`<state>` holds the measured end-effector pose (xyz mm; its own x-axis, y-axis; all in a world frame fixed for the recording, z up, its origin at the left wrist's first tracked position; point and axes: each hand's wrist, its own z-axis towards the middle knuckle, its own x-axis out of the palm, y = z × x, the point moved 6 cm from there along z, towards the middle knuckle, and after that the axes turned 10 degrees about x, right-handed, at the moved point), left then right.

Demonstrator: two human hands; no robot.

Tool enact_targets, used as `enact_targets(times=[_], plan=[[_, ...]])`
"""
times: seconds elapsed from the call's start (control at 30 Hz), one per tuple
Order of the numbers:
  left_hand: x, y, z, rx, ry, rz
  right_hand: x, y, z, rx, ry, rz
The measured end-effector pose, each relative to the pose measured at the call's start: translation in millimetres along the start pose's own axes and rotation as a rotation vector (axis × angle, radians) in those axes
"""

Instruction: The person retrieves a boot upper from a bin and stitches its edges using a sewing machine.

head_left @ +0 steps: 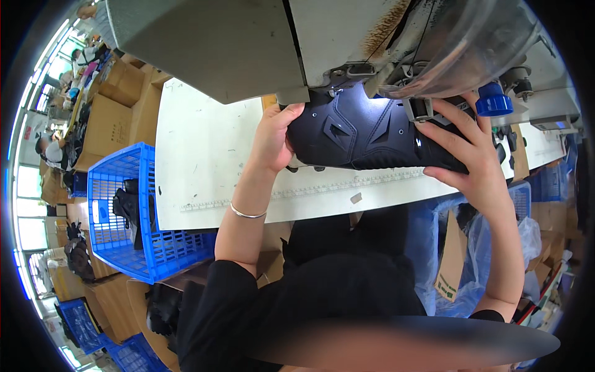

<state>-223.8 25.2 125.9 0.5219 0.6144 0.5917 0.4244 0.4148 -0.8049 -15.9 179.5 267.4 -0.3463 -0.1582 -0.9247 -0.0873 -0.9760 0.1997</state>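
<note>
Steadying a black moulded panel [338,139] beneath the sewing machine [198,49], I had both hands on the work, its far side lit by a bright glow under the machine. My left hand [276,139] gripped the panel's end on the left of the machine's presser area, thumb laid over the top face, the other fingers largely hidden. My right hand [465,149] held the opposite end, below the machine's clear guard [477,56], fingers fanned across the top and thumb along the near edge. Whether the needle touched the panel, I could not tell.

By my judgement the piece was light but fairly stiff, its ribbed near edge springy rather than limp, its smooth, shiny face apt to slide under dry fingertips. Nothing about it looked fragile, though the sheen suggested it could scuff. The two ends seemed the best holds, well to either side of the machine's foot, with flat pressure better than a pinch over the stitched seams. On the near side of the machine, the white table [204,142] carried a measuring strip [310,190].
</note>
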Motion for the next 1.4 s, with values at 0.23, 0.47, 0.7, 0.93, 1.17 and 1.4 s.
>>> enact_targets(times=[0.23, 0.47, 0.7, 0.93, 1.17, 1.4], plan=[[5.6, 2.0, -5.5, 0.072, -0.016, -0.006, -0.8, -15.0, 12.1, 0.063, 0.099, 0.106], [5.0, 8.8, -7.2, 0.057, -0.044, -0.028, -3.4, -20.9, 24.6, 0.063, 0.164, 0.192], [6.2, 12.1, -7.8, 0.140, -0.050, -0.040, -3.4, -36.1, 33.2, 0.143, 0.279, 0.199], [9.1, 13.3, -8.9, 0.160, -0.057, -0.023, 0.5, -44.8, 39.9, 0.137, 0.180, 0.347], [11.3, 14.5, -8.1, 0.189, -0.064, -0.033, 5.1, -61.0, 40.5, 0.370, 0.269, 0.509], [8.8, 14.5, -3.4, 0.199, -0.044, -0.032, 1.9, -54.3, 37.7, 0.259, 0.272, 0.384]])
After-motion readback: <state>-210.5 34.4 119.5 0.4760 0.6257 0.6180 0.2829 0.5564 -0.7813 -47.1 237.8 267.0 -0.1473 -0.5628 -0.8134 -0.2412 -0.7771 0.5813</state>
